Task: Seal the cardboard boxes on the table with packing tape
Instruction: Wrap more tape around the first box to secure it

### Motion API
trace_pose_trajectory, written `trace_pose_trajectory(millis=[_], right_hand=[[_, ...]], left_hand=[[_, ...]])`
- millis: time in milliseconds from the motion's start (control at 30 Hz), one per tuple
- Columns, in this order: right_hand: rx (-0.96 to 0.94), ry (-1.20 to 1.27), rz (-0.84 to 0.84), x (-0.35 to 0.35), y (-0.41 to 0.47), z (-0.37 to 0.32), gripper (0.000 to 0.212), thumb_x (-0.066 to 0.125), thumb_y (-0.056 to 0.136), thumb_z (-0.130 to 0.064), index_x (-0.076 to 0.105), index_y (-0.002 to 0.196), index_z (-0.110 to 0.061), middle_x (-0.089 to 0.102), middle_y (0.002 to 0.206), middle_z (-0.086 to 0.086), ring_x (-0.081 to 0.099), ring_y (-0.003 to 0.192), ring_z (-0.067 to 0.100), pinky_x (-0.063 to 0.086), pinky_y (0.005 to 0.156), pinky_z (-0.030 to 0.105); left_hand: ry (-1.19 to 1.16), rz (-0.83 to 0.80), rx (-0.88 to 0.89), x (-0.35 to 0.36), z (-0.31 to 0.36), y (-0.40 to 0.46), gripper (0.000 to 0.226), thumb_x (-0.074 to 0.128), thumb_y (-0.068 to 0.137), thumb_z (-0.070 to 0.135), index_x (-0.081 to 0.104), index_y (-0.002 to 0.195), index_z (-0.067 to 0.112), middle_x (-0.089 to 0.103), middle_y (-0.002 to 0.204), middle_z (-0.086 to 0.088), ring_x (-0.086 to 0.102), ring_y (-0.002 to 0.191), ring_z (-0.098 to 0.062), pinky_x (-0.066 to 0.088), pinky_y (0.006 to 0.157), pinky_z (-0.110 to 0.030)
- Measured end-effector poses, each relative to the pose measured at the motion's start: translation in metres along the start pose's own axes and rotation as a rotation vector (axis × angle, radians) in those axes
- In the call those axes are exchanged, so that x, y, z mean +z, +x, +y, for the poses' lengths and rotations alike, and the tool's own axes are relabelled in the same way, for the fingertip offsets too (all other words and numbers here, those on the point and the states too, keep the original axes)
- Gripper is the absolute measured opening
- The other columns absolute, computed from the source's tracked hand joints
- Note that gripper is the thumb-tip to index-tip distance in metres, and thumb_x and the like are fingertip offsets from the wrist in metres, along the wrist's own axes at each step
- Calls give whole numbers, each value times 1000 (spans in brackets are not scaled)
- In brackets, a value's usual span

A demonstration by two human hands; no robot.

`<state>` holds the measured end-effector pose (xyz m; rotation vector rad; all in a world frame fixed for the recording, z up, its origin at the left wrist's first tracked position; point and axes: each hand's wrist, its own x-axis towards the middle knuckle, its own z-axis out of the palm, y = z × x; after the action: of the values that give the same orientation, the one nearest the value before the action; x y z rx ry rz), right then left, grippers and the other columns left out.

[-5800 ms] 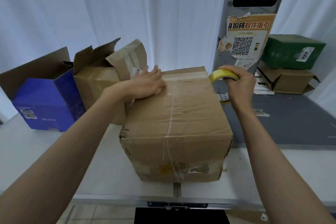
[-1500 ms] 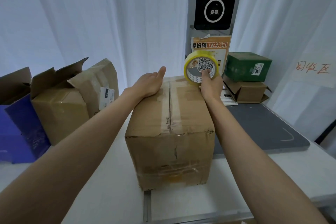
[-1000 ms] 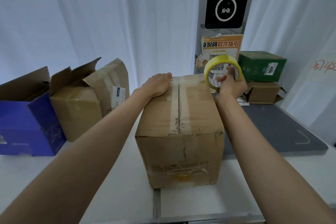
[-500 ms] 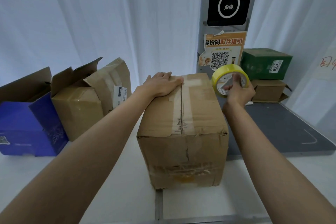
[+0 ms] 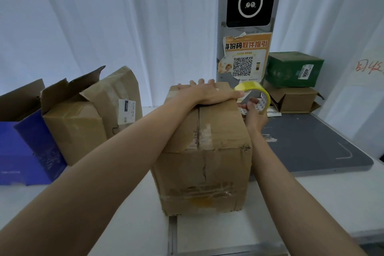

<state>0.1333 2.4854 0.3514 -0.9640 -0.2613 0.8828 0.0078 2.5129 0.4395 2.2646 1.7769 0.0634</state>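
White table (image 5: 311,197), curtained room; left hand (image 5: 209,94) flat on box (image 5: 207,151), right hand (image 5: 254,117) pinching tape roll (image 5: 252,87).

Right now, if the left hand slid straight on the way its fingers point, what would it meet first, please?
Probably the yellow tape roll that the right hand holds just past the box's far right corner; the left hand's fingertips look nearly there, though depth is unclear.

Both arms stretched forward, left hand (image 5: 207,94) flat with fingers spread, right hand (image 5: 254,115) curled, gripping
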Motion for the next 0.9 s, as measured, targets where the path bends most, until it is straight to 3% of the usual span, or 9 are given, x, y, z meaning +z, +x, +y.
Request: trace_pose_trajectory(millis=[67, 200, 267, 333, 433, 567, 700, 833, 900], right_hand=[[94, -77, -118, -8, -3, 1, 24, 57, 99, -8, 60, 122, -7, 63, 81, 2, 64, 54, 4, 45, 42, 15], [323, -330, -460, -23, 2, 10, 39, 53, 95, -52, 60, 116, -19, 67, 88, 2, 62, 68, 13, 45, 57, 29], [346, -471, -518, -25, 8, 13, 59, 55, 87, -68, 59, 122, -21, 68, 103, 5, 67, 89, 19, 55, 81, 41], [371, -580, -546, -22, 9, 14, 74, 57, 76, -81, 58, 127, -26, 61, 118, 10, 62, 108, 29, 50, 100, 51], [404, -630, -582, -15, 2, 13, 74, 60, 68, -87, 61, 115, -31, 63, 114, 10, 64, 105, 30, 56, 90, 47], [324, -715, -578, 0, -8, 4, 64, 55, 74, -84, 65, 105, -29, 67, 103, 7, 67, 97, 28, 56, 89, 44], [165, -803, -603, 25, -12, -31, 69, 53, 79, -79, 67, 114, -21, 69, 107, 2, 57, 71, 14, 43, 54, 24], [4, -966, -619, 47, -10, -77, 86, 53, 78, -81, 56, 140, -21, 48, 124, 5, 48, 110, 30, 44, 90, 44], [-61, -1035, -616, 55, -10, -95, 87, 53, 78, -81, 54, 141, -22, 46, 123, 5, 44, 107, 32, 40, 84, 43]], left_hand=[[-25, 56, -38, 4, 3, 1, 119, 37, 65, 99, 17, 158, 29, 15, 165, -6, 11, 152, -37, 8, 115, -70], [-106, 151, -79, 8, -14, 3, 112, 46, 66, 94, 26, 154, 28, 26, 157, -6, 23, 146, -35, 19, 112, -66], [-186, 152, -90, 4, -25, 4, 112, 50, 64, 92, 27, 153, 30, 29, 154, -4, 26, 144, -33, 25, 111, -63], [-272, 162, -107, 1, -36, 3, 110, 53, 61, 90, 29, 152, 32, 31, 152, -3, 29, 141, -32, 28, 111, -61], [-334, 175, -127, -1, -48, 0, 108, 51, 59, 89, 32, 151, 35, 33, 150, -3, 34, 138, -31, 32, 111, -58], [-428, 163, -110, -9, -62, -7, 98, 54, 65, 84, 36, 149, 37, 36, 147, -3, 42, 131, -30, 38, 109, -53], [-606, 189, -36, -26, -69, -15, 100, 62, 61, 83, 41, 147, 37, 45, 142, -1, 55, 119, -26, 48, 101, -47], [-758, 258, 72, -43, -63, -22, 89, 62, 64, 81, 52, 139, 35, 58, 132, 6, 63, 109, -16, 52, 94, -39], [-835, 273, 124, -47, -59, -23, 75, 62, 66, 78, 62, 127, 35, 66, 120, 9, 68, 103, -13, 54, 93, -38]])
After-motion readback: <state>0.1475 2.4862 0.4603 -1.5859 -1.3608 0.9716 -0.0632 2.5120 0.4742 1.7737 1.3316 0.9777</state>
